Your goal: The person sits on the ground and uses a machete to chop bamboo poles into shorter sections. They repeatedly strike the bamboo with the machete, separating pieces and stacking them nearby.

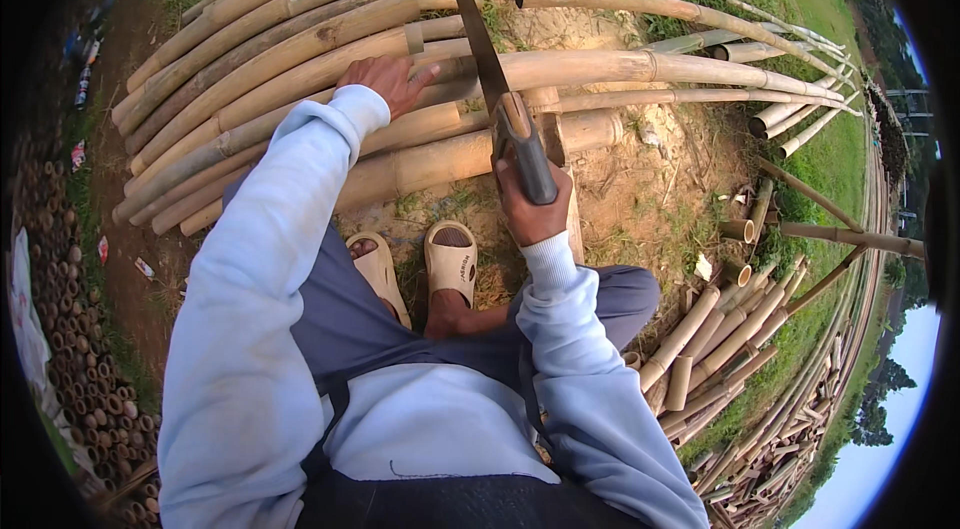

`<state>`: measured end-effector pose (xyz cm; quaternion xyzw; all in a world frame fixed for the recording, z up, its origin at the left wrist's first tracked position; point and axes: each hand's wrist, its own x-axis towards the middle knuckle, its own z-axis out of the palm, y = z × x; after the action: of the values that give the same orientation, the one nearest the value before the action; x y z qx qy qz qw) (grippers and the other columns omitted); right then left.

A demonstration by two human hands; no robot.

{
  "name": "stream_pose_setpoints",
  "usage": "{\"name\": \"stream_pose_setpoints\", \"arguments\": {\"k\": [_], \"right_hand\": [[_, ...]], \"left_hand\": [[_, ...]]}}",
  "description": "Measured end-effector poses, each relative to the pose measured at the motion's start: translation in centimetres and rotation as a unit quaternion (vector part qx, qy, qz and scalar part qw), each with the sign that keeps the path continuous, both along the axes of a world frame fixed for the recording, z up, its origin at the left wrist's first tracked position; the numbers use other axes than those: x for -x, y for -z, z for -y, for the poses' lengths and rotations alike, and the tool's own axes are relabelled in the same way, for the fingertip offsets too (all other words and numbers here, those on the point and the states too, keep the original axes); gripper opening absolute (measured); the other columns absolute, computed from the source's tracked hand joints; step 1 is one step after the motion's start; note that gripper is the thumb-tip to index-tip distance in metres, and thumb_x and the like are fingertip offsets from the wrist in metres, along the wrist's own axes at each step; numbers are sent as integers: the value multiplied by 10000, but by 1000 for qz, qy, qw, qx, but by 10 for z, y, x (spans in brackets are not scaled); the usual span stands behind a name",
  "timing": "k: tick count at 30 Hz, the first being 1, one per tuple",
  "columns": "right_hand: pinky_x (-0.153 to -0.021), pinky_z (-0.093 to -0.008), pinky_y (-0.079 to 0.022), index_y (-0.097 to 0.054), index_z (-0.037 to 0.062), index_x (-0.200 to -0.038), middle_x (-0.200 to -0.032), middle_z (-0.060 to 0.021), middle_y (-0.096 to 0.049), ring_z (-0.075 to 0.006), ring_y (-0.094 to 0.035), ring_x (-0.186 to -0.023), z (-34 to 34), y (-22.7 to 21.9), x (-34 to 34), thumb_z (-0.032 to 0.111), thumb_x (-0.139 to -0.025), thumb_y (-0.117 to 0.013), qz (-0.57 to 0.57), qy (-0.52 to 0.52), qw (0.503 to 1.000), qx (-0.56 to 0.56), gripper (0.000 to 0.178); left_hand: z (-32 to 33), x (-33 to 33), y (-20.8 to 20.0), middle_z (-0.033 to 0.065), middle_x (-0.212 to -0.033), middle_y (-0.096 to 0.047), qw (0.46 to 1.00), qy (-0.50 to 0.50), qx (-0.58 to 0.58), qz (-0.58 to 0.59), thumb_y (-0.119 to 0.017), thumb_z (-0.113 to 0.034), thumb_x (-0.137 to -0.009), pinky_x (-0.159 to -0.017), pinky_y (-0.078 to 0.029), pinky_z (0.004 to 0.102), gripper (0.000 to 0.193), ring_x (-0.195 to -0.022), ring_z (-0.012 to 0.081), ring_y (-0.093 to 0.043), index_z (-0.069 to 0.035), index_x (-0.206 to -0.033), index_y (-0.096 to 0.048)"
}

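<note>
My left hand (pixel 385 86) bears down on a bamboo pole (pixel 620 66), fingers curled over it and thumb pointing right. In my right hand (pixel 535 201) is the handle of a handsaw (pixel 483 44), gripped from above my right knee. Its long dark blade points away from me and crosses the pole just right of my left hand. Whether the teeth have entered the bamboo cannot be made out. A short upright wooden support (pixel 547 109) stands under the pole beside the saw handle.
Cut bamboo lengths (pixel 300 29) lie side by side at the far left. More long poles (pixel 690 7) reach right. Short pieces (pixel 715 339) are heaped at lower right, near crossed poles (pixel 850 237). Many cut ends (pixel 90 369) are stacked at left. My sandalled feet (pixel 450 264) are below.
</note>
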<state>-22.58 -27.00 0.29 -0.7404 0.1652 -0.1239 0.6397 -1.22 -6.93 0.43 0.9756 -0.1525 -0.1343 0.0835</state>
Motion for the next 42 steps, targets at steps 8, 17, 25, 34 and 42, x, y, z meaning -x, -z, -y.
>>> {"name": "stream_pose_setpoints", "arguments": {"k": [8, 17, 25, 34, 42], "right_hand": [[-662, -298, -506, -678, -36, -1032, -790, -102, -683, -149, -609, -673, 5, -38, 97, 31, -877, -702, -31, -85, 991, 97, 171], [-587, -295, -442, -659, -33, -886, -670, -48, -614, -93, -521, -633, 10, -6, -32, 131, -901, -728, 34, -88, 995, 40, 179], [-595, -273, -450, -691, -6, -874, -701, 9, -622, -62, -532, -634, 18, -1, -43, 130, -864, -761, 36, -68, 996, 46, 153], [-611, -312, -450, -671, -38, -863, -676, -32, -614, -96, -522, -642, 19, 17, -40, 171, -875, -749, 46, -78, 995, 44, 224], [-613, -301, -442, -664, -25, -832, -673, -15, -598, -83, -503, -648, 19, 15, -42, 163, -878, -746, 40, -82, 995, 33, 210]], "left_hand": [[0, -6, -2, 223, -901, -717, 999, 25, -32, -14, -285, -663, -1013, -897, -534, 501, 765, -933, 401, -690, -28, -957, -708], [1, -8, -6, 239, -976, -711, 1000, -5, 3, -14, -316, -672, -1000, -937, -512, 517, 746, -985, 411, -679, -33, -1021, -702], [-24, 18, 13, 142, -1168, -621, 977, 87, 36, 193, -581, -539, -932, -1021, -443, 453, 555, -1131, 335, -587, -78, -1235, -639], [-30, 83, 6, 146, -1141, -656, 991, 114, -20, 68, -609, -463, -915, -901, -500, 487, 445, -985, 377, -666, -96, -1165, -627], [-19, 29, 19, 112, -1069, -631, 948, -5, 135, 289, -530, -352, -988, -959, -423, 442, 299, -1040, 305, -590, -88, -1087, -630]]}}
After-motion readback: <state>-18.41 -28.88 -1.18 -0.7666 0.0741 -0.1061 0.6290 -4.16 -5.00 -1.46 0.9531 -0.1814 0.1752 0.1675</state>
